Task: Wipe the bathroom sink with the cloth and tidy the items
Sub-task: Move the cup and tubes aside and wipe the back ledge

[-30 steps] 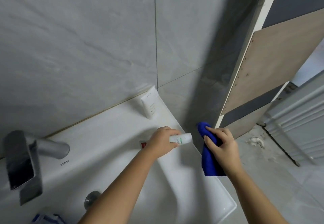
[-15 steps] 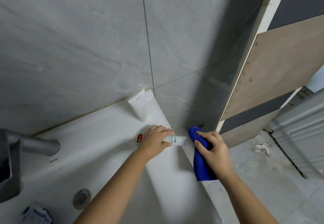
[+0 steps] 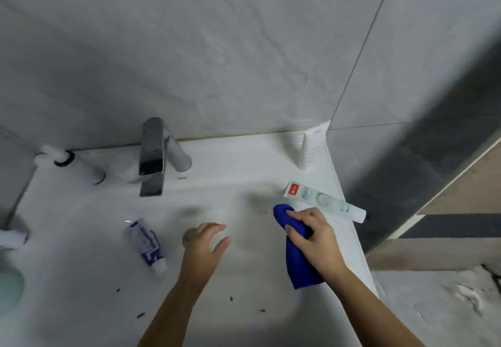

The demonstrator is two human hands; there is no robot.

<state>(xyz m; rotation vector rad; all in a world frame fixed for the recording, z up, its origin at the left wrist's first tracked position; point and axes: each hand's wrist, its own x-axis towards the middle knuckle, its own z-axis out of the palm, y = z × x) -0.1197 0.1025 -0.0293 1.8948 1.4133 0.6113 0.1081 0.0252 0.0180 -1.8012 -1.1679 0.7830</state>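
Note:
A white sink fills the middle of the view. My right hand grips a blue cloth over the basin's right side. My left hand hovers over the drain with fingers spread, holding nothing. A white and green toothpaste tube lies on the right rim, just beyond the cloth. A blue and white tube lies inside the basin, left of my left hand. A white tube stands in the back right corner.
A chrome faucet stands at the back centre. A white bottle with a black ring lies on the back left ledge. Dark specks dot the basin's front. A tiled wall rises behind; a wooden panel and floor lie right.
My left hand has let go of the white and green tube, which now lies on the right rim, and moved over the drain. The view has swung left, showing the whole sink.

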